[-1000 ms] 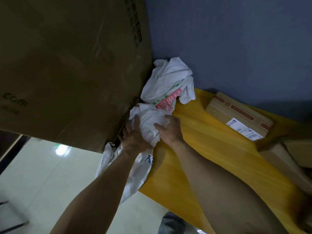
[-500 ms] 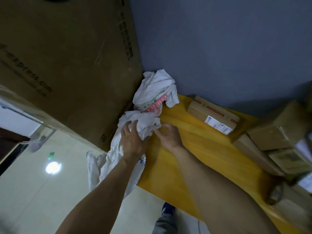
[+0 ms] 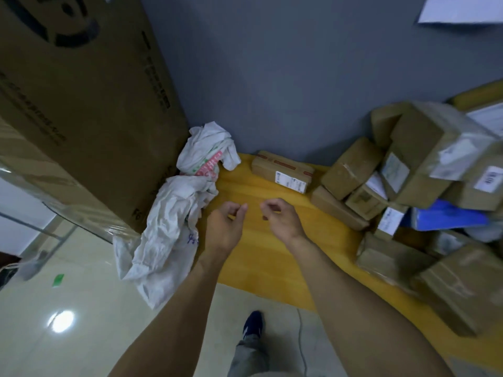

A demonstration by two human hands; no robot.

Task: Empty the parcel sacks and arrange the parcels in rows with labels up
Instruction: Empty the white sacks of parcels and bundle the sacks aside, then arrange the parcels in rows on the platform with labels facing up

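Your two white sacks lie crumpled at about ten o'clock from your hands, at the left end of the yellow table point(image 3: 258, 254). The upper sack point(image 3: 209, 151), with red print on it, is bunched in the corner against the wall point(image 3: 272, 77). The lower sack point(image 3: 168, 229) touches it and drapes off the table edge toward the floor point(image 3: 68, 308). At one o'clock a single parcel point(image 3: 281, 171) lies flat near the wall, a white label showing at its right end. At three o'clock the pile point(image 3: 422, 170) of brown boxes is heaped loosely, several tilted, with labels facing different ways and a blue packet point(image 3: 449, 217) wedged among them. Your left hand point(image 3: 224, 227) and right hand point(image 3: 281, 217) hover over bare table, near each other but apart. Neither touches a sack or a parcel. The fingers of both are loosely curled and hold nothing. A big carton point(image 3: 81, 118) stands at nine to eleven o'clock, hard against the sacks. Your dark shoe point(image 3: 253, 323) is on the floor at six o'clock.
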